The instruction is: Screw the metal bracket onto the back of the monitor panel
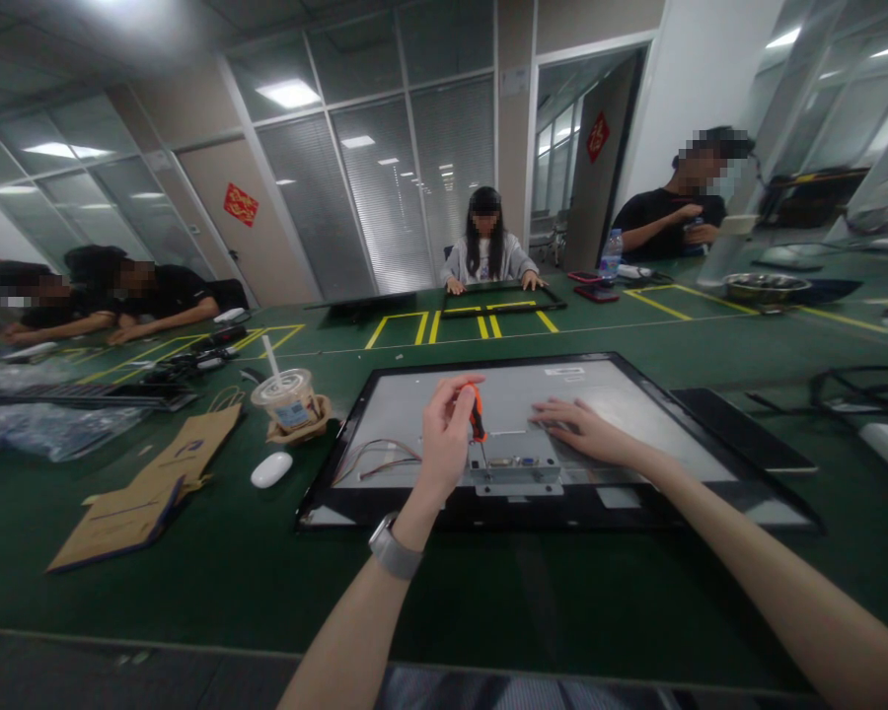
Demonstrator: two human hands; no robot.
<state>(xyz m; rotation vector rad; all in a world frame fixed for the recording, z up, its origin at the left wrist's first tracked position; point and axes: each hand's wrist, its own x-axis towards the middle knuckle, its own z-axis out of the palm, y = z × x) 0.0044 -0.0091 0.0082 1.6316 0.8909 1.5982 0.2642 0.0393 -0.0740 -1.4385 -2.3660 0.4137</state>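
My left hand (448,429) is wrapped round the orange and black handle of a screwdriver (478,414). The tool stands nearly upright, its shaft pointing down at a metal bracket with connector ports (518,475). I cannot tell whether the tip sits in a screw. The bracket is on the back of a flat display panel (607,390) with a black frame, lying on the green table. My right hand (577,429) rests flat on the panel's grey back, fingers stretched out and holding nothing. Thin loose wires (385,461) lie on the panel's left part.
Left of the panel are a white mouse (271,470), a drink cup with a straw (288,399) and a brown paper bag (148,483). A black flat slab (740,429) lies to the right. Across the table a person's hands touch a black frame (495,299).
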